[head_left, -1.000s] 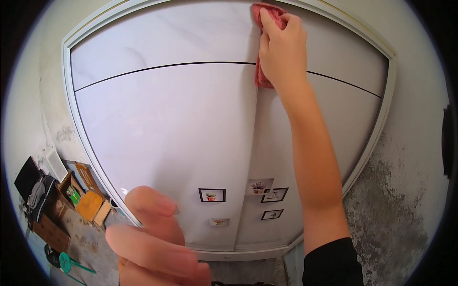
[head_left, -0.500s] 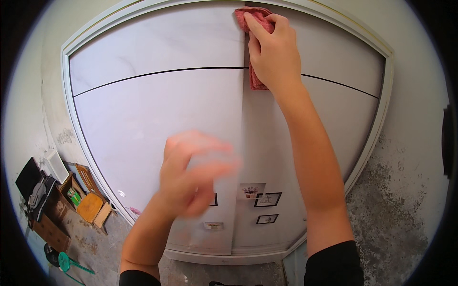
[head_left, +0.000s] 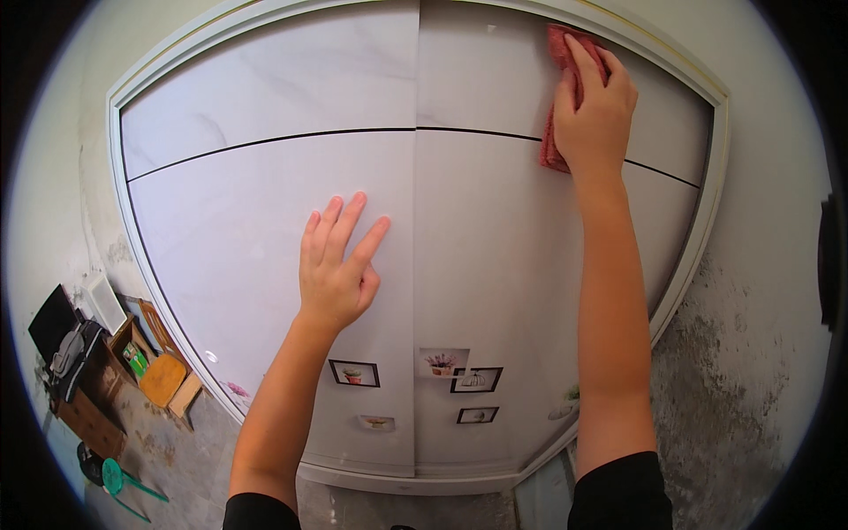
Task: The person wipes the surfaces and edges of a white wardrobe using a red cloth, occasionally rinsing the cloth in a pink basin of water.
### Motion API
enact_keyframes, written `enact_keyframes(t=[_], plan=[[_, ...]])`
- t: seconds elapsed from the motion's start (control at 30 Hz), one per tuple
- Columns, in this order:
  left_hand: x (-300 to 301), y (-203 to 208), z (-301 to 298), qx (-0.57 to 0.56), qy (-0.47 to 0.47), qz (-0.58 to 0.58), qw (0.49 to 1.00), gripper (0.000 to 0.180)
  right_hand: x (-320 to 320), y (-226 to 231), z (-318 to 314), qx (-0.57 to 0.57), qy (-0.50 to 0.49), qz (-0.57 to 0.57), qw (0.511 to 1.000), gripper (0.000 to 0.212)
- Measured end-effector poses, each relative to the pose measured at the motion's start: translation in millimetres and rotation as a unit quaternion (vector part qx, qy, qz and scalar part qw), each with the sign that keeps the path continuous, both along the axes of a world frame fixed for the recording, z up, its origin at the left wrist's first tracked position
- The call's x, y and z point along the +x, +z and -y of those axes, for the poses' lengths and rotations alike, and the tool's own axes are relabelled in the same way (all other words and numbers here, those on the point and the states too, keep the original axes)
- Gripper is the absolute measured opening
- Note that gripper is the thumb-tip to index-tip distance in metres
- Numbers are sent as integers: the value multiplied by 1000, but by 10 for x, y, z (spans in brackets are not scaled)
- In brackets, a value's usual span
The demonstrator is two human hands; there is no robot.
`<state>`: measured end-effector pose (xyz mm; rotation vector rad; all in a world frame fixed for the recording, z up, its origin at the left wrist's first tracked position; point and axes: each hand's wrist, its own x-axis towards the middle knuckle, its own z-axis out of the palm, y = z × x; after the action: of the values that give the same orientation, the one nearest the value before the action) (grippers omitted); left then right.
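My right hand (head_left: 596, 119) is closed over a folded red cloth (head_left: 555, 146) and presses it against the upper part of the right sliding door (head_left: 495, 212) of a white wardrobe. Part of the cloth lies hidden under the palm and fingers. Lower and to the left, my left hand (head_left: 336, 278) rests with fingers spread on the left door (head_left: 238, 230), holding nothing. A thin black line crosses both panels. Small printed pictures, among them a framed potted plant (head_left: 353, 374), decorate their lower parts.
A pale frame (head_left: 113, 132) surrounds the doors. On the left stand a wooden chair (head_left: 164, 380), a desk with a dark screen (head_left: 53, 322), and a green stool (head_left: 113, 477). The wall on the right (head_left: 724, 380) is stained with dark patches.
My right hand has slid the cloth rightward across the right door. My left hand, blurred and raised before, now lies spread on the left door. The door seam appears further left.
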<state>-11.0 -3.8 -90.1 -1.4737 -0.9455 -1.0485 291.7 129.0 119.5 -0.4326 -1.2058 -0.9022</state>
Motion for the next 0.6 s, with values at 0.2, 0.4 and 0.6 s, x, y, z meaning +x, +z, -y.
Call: enact_keyframes(t=[0.2, 0.4, 0.6], plan=[[-22, -32, -23, -1, 5, -1, 1000, 67, -413, -52, 105, -6, 43, 14, 999, 45], [-35, -31, -35, 1, 1, -3, 1000, 68, -936, 42, 259, 9, 164, 65, 984, 42], [-42, -41, -45, -6, 0, -2, 1000, 71, -1478, 82, 651, 5, 134, 54, 989, 45]])
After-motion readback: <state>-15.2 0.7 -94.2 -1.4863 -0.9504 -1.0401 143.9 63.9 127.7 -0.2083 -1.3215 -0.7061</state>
